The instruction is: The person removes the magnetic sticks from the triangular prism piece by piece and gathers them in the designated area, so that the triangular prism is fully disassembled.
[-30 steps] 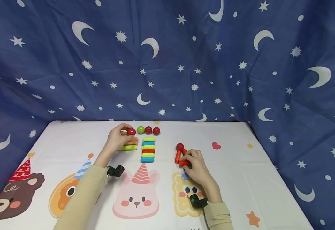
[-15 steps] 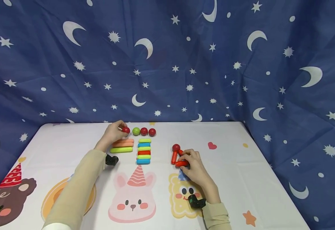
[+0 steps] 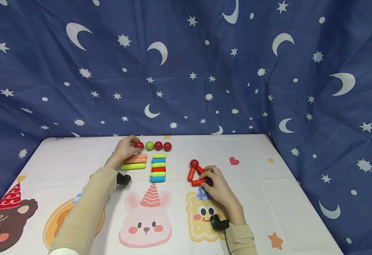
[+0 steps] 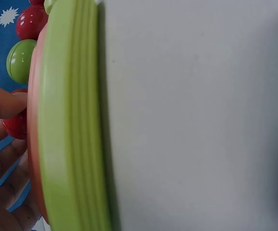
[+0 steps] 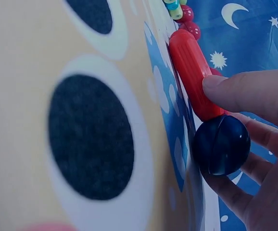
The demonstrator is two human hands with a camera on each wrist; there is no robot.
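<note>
At the back left, my left hand [image 3: 126,149] holds a red ball [image 3: 139,145] between thumb and fingers. In the left wrist view the thumb rests on this red ball [image 4: 17,124], partly hidden behind the sticks. My right hand [image 3: 218,185] pinches a red stick [image 3: 198,182], its thumb on the stick's side in the right wrist view. A dark blue ball [image 5: 221,145] touches the end of that stick, with fingers around its far side. Another red stick [image 3: 190,174] and a partly covered red stick [image 3: 200,170] meet at a red ball [image 3: 194,163].
A green ball [image 3: 149,145] and two red balls [image 3: 158,145] line up beside my left hand. Orange sticks [image 3: 136,158] and a long green stick [image 3: 133,166] lie below it. A column of short coloured sticks [image 3: 158,169] lies mid-table. A starry curtain [image 3: 186,71] hangs behind.
The head view has shifted slightly. The dark blue ball now shows between my right fingers, and the pinched red stick's left end is lower. My left hand keeps hold of the red ball.
</note>
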